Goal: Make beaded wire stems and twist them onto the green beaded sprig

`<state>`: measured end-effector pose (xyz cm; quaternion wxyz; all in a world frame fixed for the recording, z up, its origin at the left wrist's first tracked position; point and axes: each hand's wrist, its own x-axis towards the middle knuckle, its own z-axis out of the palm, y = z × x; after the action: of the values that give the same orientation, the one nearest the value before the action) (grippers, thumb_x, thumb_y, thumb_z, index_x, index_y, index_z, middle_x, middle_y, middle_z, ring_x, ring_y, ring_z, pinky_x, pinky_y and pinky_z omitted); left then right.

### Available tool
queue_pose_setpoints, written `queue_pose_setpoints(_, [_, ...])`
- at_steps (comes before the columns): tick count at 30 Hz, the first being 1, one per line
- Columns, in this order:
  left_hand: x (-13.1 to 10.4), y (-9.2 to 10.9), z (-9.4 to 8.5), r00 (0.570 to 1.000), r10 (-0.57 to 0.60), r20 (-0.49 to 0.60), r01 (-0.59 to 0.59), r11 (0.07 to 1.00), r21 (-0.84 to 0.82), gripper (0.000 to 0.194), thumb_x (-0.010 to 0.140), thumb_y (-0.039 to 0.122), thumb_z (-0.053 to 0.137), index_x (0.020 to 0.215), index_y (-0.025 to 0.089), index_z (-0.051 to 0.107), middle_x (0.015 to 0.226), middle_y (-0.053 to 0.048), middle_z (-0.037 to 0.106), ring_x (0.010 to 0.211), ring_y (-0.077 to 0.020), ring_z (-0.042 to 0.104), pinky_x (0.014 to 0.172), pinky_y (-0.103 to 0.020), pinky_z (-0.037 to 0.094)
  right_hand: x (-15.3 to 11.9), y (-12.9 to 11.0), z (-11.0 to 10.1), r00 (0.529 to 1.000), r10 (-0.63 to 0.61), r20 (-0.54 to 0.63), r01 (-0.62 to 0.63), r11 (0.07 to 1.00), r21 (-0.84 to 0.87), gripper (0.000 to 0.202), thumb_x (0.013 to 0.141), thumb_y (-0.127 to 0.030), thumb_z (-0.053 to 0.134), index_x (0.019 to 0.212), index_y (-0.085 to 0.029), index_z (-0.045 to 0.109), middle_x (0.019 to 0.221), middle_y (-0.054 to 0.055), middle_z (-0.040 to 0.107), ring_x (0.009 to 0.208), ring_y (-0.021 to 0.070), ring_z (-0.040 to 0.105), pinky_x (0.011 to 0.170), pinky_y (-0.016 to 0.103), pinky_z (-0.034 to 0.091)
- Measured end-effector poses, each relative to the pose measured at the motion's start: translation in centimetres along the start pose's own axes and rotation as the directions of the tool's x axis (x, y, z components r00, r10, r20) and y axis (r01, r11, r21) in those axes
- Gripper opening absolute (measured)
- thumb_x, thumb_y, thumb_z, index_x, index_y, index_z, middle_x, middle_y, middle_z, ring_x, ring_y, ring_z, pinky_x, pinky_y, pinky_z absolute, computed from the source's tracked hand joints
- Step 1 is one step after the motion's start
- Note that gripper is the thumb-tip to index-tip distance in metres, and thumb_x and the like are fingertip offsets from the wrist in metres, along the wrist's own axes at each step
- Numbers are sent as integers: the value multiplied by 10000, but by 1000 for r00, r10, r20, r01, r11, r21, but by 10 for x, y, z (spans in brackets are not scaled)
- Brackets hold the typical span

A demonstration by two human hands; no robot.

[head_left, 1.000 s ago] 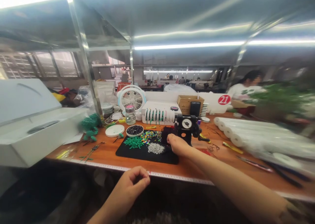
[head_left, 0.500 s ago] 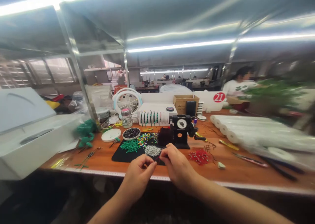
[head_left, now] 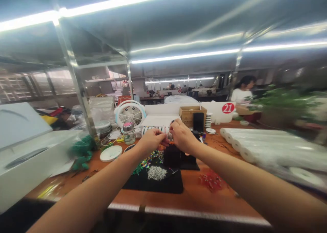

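Observation:
Both arms reach forward over the bench. My left hand is closed in a pinch in front of a row of white spools; what its fingers hold, if anything, is too small to name. Close beside it, my right hand also pinches at the spools' right end, its grip likewise unclear. That hand and forearm hide most of a black hand-cranked machine. Below them a black mat carries a heap of silvery beads, multicoloured beads and green pieces.
Red pieces lie right of the mat. Clear-wrapped white rolls fill the right side. At the back stand a white fan, a glass jar and a cardboard box. A white round lid lies at the left.
Both hands have moved forward and up, from the mat's front edge to the spools. The silvery beads and a thin tool on the mat now show uncovered.

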<state>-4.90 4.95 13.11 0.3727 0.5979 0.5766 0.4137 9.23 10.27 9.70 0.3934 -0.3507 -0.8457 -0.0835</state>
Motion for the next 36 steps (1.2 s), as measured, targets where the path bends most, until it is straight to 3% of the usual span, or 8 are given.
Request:
queue_pose_setpoints(4, [29, 11, -2, 1000, -21, -20, 21, 1000, -8, 146, 804, 136, 505, 659, 150, 504, 572, -23, 633, 529, -135, 628, 486, -235, 497, 29, 18, 6, 996, 53, 75, -52, 999, -12, 117, 819, -59, 447, 871, -123, 530, 916, 88, 500, 790, 177, 522, 736, 281, 424])
queue_pose_setpoints(12, [45, 3, 5, 996, -19, -92, 25, 998, 65, 176, 762, 95, 503, 597, 156, 494, 453, 11, 576, 374, -112, 553, 403, -219, 461, 35, 23, 9, 987, 83, 140, -72, 994, -82, 104, 855, -98, 453, 909, -106, 542, 960, 113, 509, 807, 196, 543, 735, 290, 417])
queue_pose_setpoints(21, [37, -6, 13, 997, -41, -67, 40, 999, -13, 169, 733, 73, 525, 580, 144, 529, 469, 7, 589, 410, -113, 575, 428, -215, 485, 40, 21, 9, 981, 67, 184, -46, 992, -114, 126, 861, -102, 448, 934, -99, 551, 985, 134, 534, 826, 209, 565, 734, 289, 410])
queue_pose_setpoints(28, [22, -40, 33, 989, -139, -59, 132, 986, -104, 131, 790, 106, 512, 669, 156, 507, 512, -17, 643, 444, -144, 623, 442, -241, 502, 37, 22, 8, 983, 48, 179, -28, 993, -113, 215, 876, -89, 390, 968, -147, 575, 955, 94, 573, 834, 199, 564, 734, 271, 389])
queue_pose_setpoints(36, [26, -52, 33, 990, -90, -111, 81, 993, -84, 140, 783, 114, 539, 648, 149, 548, 532, -14, 647, 448, -139, 618, 459, -234, 505, 35, 22, 7, 975, -37, 221, 67, 989, -130, 241, 853, -82, 414, 972, -174, 603, 929, 82, 590, 817, 194, 562, 691, 258, 372])
